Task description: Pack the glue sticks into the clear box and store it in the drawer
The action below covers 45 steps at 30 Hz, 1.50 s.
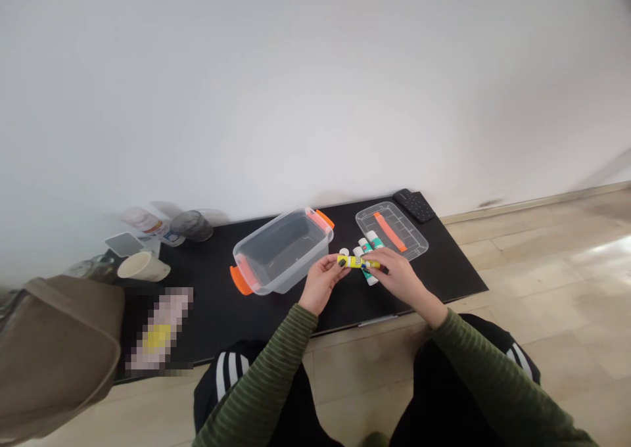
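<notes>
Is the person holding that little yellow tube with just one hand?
No, the left hand and the right hand both hold the yellow tube, one toward each end.

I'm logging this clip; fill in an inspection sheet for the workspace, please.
Surface: black table against the wall.
Job's things: yellow tube held above the table; green-and-white tubes between box and lid, partly hidden; box open; lid off, to its right.
Clutter: paper cup, glass and bottle at left; black pad in the far right corner; one pixelated patch, unreadable.
Hands: left hand and right hand hold opposite ends of the yellow tube with their fingers.
Cables: nothing seen.
Surroundings: pale wall, tiled floor, brown fabric item at left.
</notes>
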Tool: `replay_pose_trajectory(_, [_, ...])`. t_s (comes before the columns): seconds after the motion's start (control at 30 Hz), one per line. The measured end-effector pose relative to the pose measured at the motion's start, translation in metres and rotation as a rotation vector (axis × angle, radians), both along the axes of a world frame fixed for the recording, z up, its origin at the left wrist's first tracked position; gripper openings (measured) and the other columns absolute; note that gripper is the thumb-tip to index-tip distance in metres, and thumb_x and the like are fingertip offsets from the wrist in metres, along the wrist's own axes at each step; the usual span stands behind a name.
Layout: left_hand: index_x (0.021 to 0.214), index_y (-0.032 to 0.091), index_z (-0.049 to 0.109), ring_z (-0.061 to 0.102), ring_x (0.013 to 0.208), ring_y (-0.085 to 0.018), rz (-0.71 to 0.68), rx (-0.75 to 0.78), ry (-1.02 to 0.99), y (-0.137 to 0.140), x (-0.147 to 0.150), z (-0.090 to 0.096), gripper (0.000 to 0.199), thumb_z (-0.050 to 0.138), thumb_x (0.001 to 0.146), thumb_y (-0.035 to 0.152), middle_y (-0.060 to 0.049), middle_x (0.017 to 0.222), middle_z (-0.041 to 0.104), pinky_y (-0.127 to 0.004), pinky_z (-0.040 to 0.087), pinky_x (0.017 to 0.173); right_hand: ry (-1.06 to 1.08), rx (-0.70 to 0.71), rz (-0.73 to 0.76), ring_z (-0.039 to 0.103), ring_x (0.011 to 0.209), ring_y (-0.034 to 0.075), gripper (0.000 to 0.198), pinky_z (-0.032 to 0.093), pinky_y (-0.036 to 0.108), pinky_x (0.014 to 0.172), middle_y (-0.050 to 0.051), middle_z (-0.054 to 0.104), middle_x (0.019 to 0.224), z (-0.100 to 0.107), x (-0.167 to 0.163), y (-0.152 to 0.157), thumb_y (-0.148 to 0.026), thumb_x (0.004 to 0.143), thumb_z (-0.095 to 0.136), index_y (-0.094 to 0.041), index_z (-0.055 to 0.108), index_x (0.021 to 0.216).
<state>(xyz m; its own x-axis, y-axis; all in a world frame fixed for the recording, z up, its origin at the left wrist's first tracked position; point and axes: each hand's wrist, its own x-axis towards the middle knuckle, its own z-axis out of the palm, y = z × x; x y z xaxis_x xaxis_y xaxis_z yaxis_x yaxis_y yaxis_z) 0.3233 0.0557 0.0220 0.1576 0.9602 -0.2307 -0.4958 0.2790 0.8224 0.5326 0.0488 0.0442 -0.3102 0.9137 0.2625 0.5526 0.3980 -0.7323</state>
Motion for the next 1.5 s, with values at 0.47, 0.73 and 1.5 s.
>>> replay_pose_trajectory(0.47, [0.097, 0.012, 0.07, 0.07, 0.09, -0.019, -0.039, 0.001, 0.046, -0.005, 0.0, -0.001, 0.038, 0.084, 0.067, 0.031, -0.009, 0.095, 0.074, -0.039, 0.052, 0.097, -0.004, -0.008, -0.006, 0.065, 0.087, 0.016, 0.025, 0.053, 0.028, 0.08, 0.006, 0.07, 0.108, 0.001, 0.0, -0.006, -0.023, 0.089, 0.056, -0.024, 0.071, 0.108])
replay_pose_trajectory(0.73, [0.097, 0.013, 0.07, 0.069, 0.09, -0.02, -0.123, 0.091, 0.24, -0.002, 0.011, -0.015, 0.038, 0.084, 0.067, 0.032, -0.01, 0.098, 0.074, -0.036, 0.053, 0.091, -0.332, -0.11, -0.015, 0.066, 0.087, 0.017, 0.029, 0.048, 0.026, 0.08, 0.003, 0.072, 0.098, -0.006, 0.008, -0.005, -0.021, 0.083, 0.063, -0.027, 0.072, 0.109])
replay_pose_trajectory(1.5, [0.138, 0.023, 0.047, 0.058, 0.114, -0.023, -0.175, 0.533, 1.323, 0.024, 0.008, -0.058, 0.049, 0.051, 0.089, 0.021, -0.009, 0.145, 0.045, -0.038, 0.049, 0.095, -0.639, -0.381, -0.567, 0.066, 0.099, 0.025, 0.035, 0.044, 0.029, 0.075, 0.009, 0.072, 0.105, -0.019, 0.05, 0.055, -0.031, 0.087, 0.052, -0.024, 0.067, 0.118])
